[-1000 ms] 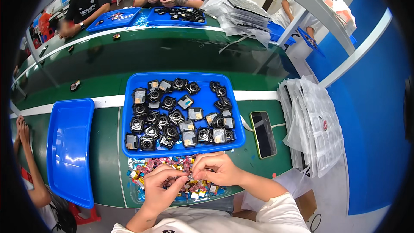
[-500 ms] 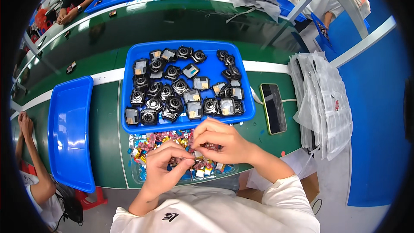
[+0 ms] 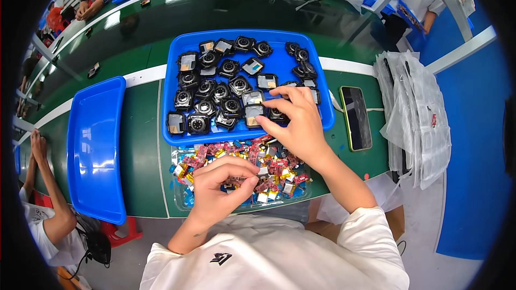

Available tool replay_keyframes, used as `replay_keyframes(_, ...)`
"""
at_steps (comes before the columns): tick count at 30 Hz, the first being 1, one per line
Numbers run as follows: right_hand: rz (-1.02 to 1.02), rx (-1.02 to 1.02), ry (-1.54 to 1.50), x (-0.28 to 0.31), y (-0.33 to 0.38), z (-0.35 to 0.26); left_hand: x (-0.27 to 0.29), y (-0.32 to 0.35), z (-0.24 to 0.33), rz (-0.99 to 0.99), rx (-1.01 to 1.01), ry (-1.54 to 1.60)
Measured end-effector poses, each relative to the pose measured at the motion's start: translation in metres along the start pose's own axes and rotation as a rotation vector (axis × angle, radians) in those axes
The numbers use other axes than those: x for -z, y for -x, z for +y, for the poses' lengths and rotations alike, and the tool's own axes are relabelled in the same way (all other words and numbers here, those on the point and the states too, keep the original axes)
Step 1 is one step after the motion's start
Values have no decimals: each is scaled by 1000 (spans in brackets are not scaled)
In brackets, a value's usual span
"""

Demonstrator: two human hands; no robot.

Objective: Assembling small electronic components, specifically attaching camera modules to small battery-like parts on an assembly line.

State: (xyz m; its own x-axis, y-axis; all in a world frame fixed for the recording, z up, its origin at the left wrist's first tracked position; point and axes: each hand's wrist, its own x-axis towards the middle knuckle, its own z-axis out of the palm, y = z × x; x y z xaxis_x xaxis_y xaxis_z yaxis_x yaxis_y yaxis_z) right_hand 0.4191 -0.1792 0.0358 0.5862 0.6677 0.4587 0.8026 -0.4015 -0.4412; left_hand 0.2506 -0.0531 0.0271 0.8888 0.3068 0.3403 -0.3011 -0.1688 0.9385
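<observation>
While our left hand (image 3: pixel 217 190) hovers over the clear tray (image 3: pixel 180 205), its thumb and forefinger pinched on what looks like a thin part (image 3: pixel 262 172), our right hand (image 3: pixel 303 126) reaches out ahead over the blue tray (image 3: pixel 279 67), thumb and fingers spread apart beside a pale-faced case (image 3: pixel 253 116). Whether the right thumb touches that case we cannot tell; the two hands stand well apart. We judge the work well short of finished: a thick heap of loose parts (image 3: pixel 263 197) lies beneath and around our left hand, and many other cases (image 3: pixel 205 88) lie ahead of both hands. Some turn a round dark window upward, others a pale side; which have been worked on, if any, we cannot tell. The part is mostly hidden by our fingers. As far as it shows, its long axis runs roughly side to side, a silvery end seeming to poke past the left fingertips toward our right; which end is its front we cannot make out. The pale-faced case lies pale side up, its slightly longer axis running away from us, just left of the right thumb's tip.
</observation>
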Motion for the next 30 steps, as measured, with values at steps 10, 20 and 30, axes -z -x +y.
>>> replay_keyframes(10,-96,-330,-1077,14,11,-10,5,-6,3,93,-101,-158)
replay_keyframes(20,-310,-206,-982,6,35,-16,-8,-22,12,128,-30,-425)
replay_keyframes(30,-336,-86,-824,16,33,-16,-11,-25,7,121,33,-415)
